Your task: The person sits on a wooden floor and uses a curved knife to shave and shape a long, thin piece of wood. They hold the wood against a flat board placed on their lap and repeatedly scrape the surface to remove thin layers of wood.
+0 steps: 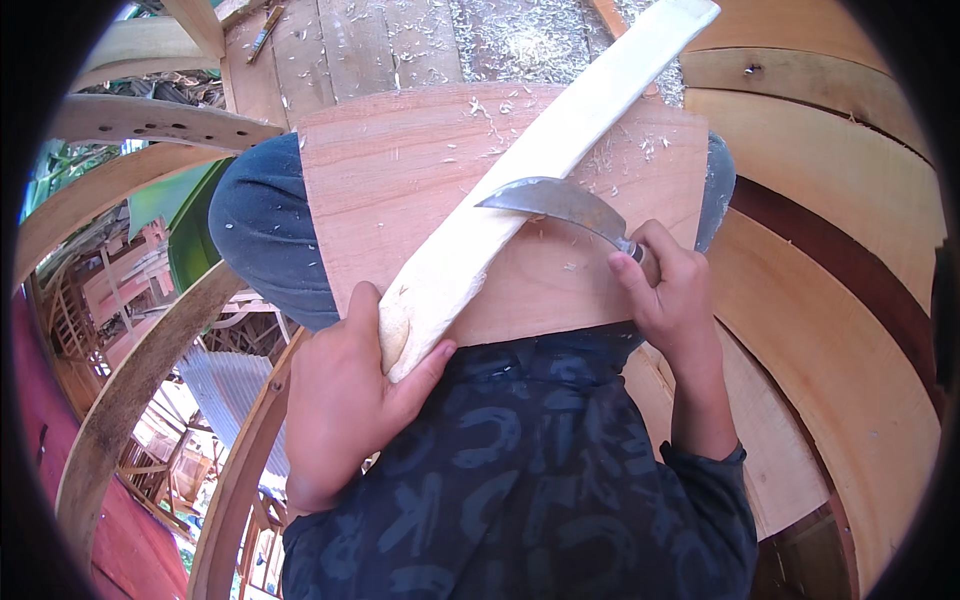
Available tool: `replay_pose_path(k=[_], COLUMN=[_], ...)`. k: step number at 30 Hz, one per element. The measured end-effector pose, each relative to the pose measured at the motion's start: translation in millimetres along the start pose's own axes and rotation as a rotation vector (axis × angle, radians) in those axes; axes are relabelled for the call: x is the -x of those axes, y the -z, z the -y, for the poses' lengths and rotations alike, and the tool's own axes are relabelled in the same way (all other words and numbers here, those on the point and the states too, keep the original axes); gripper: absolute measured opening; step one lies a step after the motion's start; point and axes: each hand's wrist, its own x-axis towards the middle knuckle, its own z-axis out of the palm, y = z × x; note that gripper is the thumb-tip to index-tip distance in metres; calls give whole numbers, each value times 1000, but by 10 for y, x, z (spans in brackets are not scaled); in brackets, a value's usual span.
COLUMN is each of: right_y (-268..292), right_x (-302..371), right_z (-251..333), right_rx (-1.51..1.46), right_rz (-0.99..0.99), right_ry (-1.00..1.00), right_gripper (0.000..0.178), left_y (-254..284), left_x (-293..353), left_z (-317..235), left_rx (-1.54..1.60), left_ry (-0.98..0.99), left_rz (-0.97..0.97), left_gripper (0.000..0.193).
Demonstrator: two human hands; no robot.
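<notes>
A long pale piece of wood slants across a flat wooden board on my lap, its far end reaching past the board's far edge. My left hand grips the near, rounded end, thumb on the near side. In my right hand is a curved knife with a short handle, mostly covered by my fingers. The blade's tip lies over the middle of the pale wood, its curved back toward the far side. Whether the edge touches the wood I cannot tell.
Wood shavings cover the plank floor beyond the board, and a few lie on the board. A small slim yellowish item rests on the floor at the far left. Curved planks stand at the right; open wooden slats frame the left.
</notes>
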Motion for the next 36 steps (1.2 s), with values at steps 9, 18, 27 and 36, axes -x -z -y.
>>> replay_pose_path(k=[9,18,27,36], right_y=[-119,-127,-356,-335], right_x=[151,255,344,242], right_z=[89,123,179,153], right_rx=[3,-36,28,207], right_rz=[4,21,-80,-192], right_ry=[178,161,176,217], right_gripper=[29,30,34,34], left_y=[-47,-64,-71,-42], left_x=[-134,-172,-140,-167], left_z=[-79,-28,-64,33], left_rx=[62,36,41,215], left_ry=[-55,-159,-154,-233], left_rz=[-19,-42,-58,40], left_gripper=[47,46,42,48])
